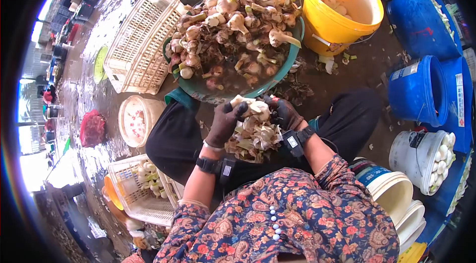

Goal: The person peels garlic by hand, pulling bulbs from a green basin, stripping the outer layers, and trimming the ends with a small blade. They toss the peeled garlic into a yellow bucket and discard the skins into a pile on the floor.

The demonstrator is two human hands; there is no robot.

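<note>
Both of my hands wear dark gloves and meet in front of my lap. My left hand is closed on the left side of a garlic bulb with pale cloves and loose skin. On its other side my right hand also has its fingers closed on the bulb. Papery garlic skins hang in a clump just below the bulb. Beyond my hands is a green basin, heaped with untrimmed garlic that has roots and cut stems.
A yellow bucket with some peeled bulbs stands right of the basin. White crates and a pale bucket are at the left. Blue buckets and a white bucket of garlic line the right. More filled basins lie ahead.
</note>
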